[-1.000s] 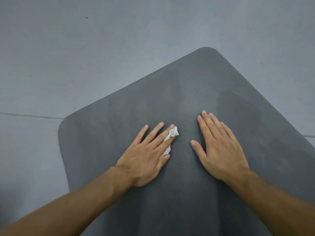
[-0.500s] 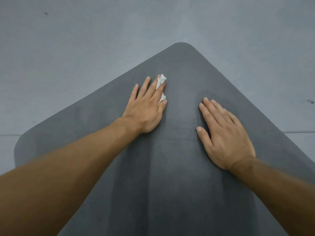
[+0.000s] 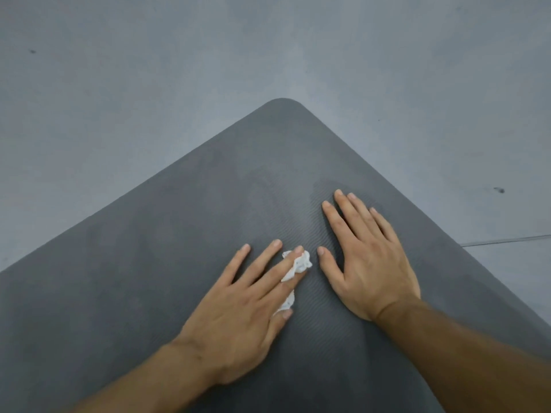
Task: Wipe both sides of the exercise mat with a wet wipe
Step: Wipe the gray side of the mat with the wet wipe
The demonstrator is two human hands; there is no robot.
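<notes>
Two hands lie flat on a dark grey mat (image 3: 179,234), the left hand (image 3: 238,311) pressing a crumpled white wipe (image 3: 301,263) onto it
The left fingers are straight and spread, the wipe pinned under the forefinger and poking out between it and the thumb. The right hand (image 3: 369,266) rests just beside, palm down, fingers straight and nearly together, thumb out, touching only the mat. The mat's rounded corner points away over the pale grey floor (image 3: 149,84)

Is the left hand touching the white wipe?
Touching. The head view shows the left hand pressing the wet wipe onto the mat with straight fingers; the wipe pokes out from under them.
</notes>
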